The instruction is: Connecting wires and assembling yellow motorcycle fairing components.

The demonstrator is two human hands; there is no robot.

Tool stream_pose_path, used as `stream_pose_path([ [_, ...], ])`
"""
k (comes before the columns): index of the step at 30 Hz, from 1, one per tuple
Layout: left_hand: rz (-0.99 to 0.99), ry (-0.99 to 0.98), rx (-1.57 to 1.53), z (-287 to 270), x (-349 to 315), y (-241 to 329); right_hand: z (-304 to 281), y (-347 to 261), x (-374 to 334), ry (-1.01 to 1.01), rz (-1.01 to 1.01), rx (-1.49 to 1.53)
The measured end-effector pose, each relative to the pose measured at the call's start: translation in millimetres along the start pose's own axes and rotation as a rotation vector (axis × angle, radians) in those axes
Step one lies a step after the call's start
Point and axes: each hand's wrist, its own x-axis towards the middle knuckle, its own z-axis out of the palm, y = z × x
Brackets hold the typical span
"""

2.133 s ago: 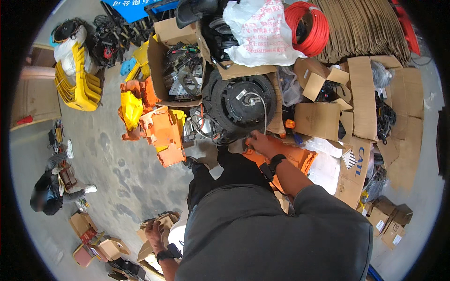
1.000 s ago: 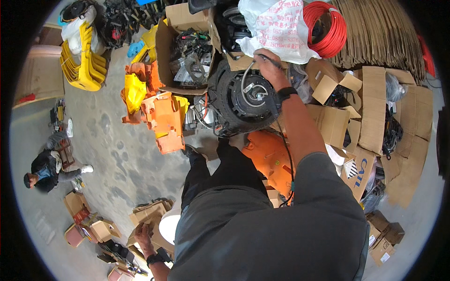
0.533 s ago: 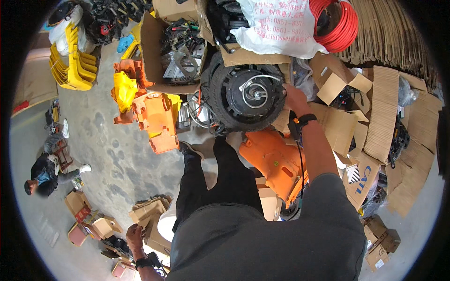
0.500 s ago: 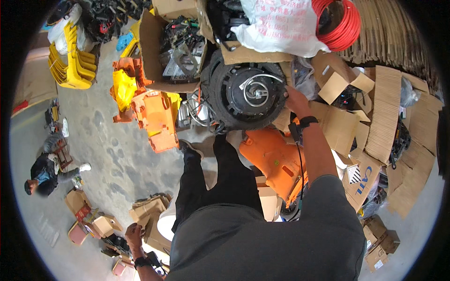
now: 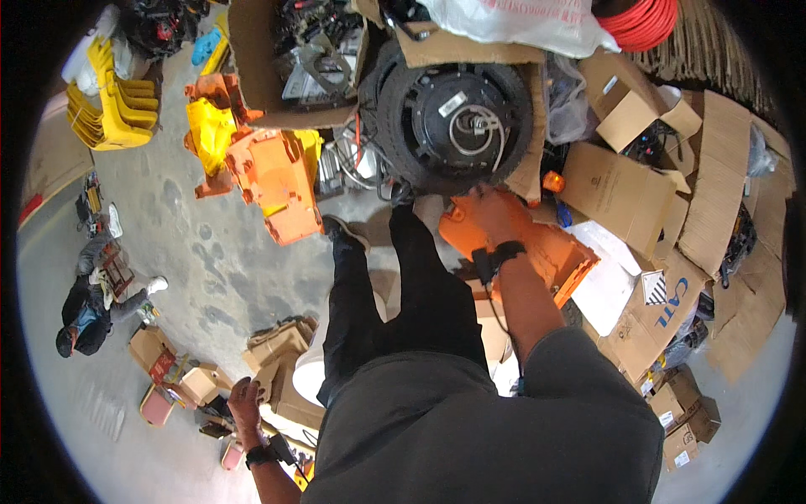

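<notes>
In the head view, I see the black wheel (image 5: 432,147) lying flat in front of the person's legs, with its hub facing up and a pale cable (image 5: 501,139) curled over the middle. The right hand (image 5: 494,214) is at the near edge of the tyre, above the orange panel (image 5: 550,252). Its fingers are partly hidden, so I cannot tell if they are clamped on something, or if they touch the tyre or the panel. The left hand (image 5: 245,407) is low, near the cardboard boxes (image 5: 270,370); its fingers are bent, and I cannot tell whether they hold anything. Left of the wheel stands an open carton (image 5: 252,71) with metal parts; beyond the wheel lies a white bag (image 5: 520,23).
</notes>
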Motion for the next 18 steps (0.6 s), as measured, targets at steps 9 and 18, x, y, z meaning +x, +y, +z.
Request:
stream_pose_path([
  [9,-0.032,-0.051,-0.098,5,1,-21,31,-115,56,-0.305,-0.440,-0.054],
  [18,-0.149,-0.033,-0.120,14,-19,-32,-87,-62,188,-0.230,-0.499,0.775],
])
